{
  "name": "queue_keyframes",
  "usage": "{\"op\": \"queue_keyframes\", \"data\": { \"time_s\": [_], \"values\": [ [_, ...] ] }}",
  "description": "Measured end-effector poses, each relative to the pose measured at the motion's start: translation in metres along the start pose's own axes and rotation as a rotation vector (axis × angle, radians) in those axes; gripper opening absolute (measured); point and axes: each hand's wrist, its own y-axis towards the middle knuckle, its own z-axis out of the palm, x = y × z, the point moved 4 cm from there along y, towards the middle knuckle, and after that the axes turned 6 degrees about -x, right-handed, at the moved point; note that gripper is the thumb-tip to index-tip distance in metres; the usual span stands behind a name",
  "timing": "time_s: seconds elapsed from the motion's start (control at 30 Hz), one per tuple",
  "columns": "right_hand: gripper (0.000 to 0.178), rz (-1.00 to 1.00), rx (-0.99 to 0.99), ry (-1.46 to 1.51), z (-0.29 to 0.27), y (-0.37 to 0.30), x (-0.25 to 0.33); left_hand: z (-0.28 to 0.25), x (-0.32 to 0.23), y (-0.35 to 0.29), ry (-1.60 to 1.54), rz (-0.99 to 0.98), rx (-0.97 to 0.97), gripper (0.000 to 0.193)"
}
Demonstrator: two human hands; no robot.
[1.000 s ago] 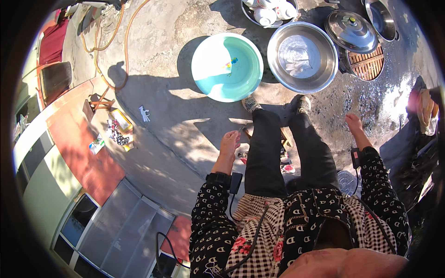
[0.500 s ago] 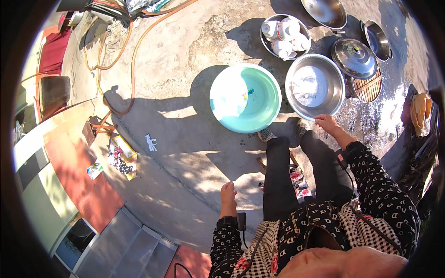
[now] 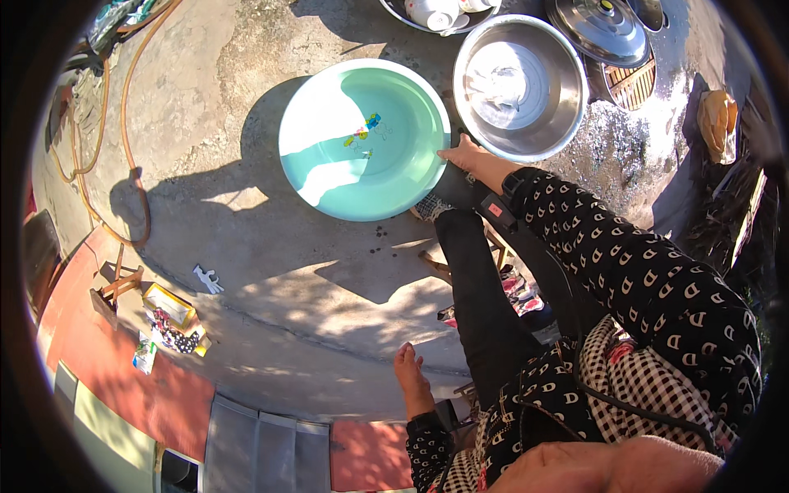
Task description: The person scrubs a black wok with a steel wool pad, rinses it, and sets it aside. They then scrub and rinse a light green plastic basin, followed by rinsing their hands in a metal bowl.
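A pale green plastic basin stands on the ground ahead of my legs, with small blue and yellow marks showing on its bottom. My right hand reaches forward to its right edge, fingers and thumb pinched on the rim. Just right of that hand is a wide stainless steel basin, its inside bright with glare. My left hand hangs low beside my left leg, holding nothing, thumb and fingers slightly apart.
White bowls sit in a metal basin at the top. A lidded steel pot and a slatted round rack are at upper right. A hose curls at left, near a small wooden stool and a white glove.
My right hand has moved left and forward from near the steel basin to the green basin's rim. I lean closer, so the basins appear larger. My left hand's fingers have loosened.
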Motion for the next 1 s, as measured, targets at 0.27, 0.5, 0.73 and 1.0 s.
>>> {"op": "queue_keyframes", "data": {
  "time_s": [0.27, 0.5, 0.73, 1.0],
  "values": [
    [0.093, -0.111, 0.037, 0.002, -0.013, -0.008, 0.030, 0.010, 0.002, -0.034, -0.022, 0.023, 0.029, 0.029],
    [0.041, -0.212, 0.061, 0.126, -0.026, -0.082, 0.088, 0.022, -0.032, -0.043, -0.021, 0.086, 0.017, 0.029],
    [0.030, -0.152, 0.252, 0.434, -0.082, -0.150, 0.054, 0.024, -0.081, -0.051, -0.055, 0.267, 0.121, 0.033],
    [0.036, -0.182, 0.336, 0.510, -0.136, -0.201, 0.024, -0.006, -0.091, -0.027, -0.090, 0.330, 0.112, 0.037]
  ]
}}
